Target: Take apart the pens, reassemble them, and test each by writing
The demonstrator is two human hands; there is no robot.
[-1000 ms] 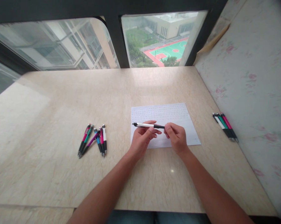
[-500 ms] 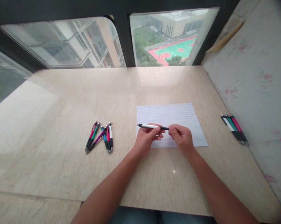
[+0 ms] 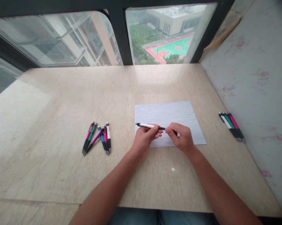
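A white ballpoint pen (image 3: 145, 125) with a black grip is held level above a sheet of paper (image 3: 164, 109). My left hand (image 3: 144, 137) pinches the pen around its middle, thumb on top, with the clicker end pointing left. At the pen's right end, my right hand (image 3: 180, 136) has its thumb and forefinger closed on the tip, which the fingers hide. Rows of small handwriting cover the upper part of the sheet; its lower part is partly hidden by both hands.
Several pens (image 3: 97, 139) in pink, green, purple, blue and white lie loosely on the marble-patterned sill (image 3: 61, 175) at left. More pens (image 3: 232, 126) lie side by side by the wallpapered wall (image 3: 260, 93) at right. Windows (image 3: 164, 34) border the far edge.
The view has shifted slightly. My right hand's fingers have changed their hold slightly at the pen's tip end; my left hand keeps the same hold.
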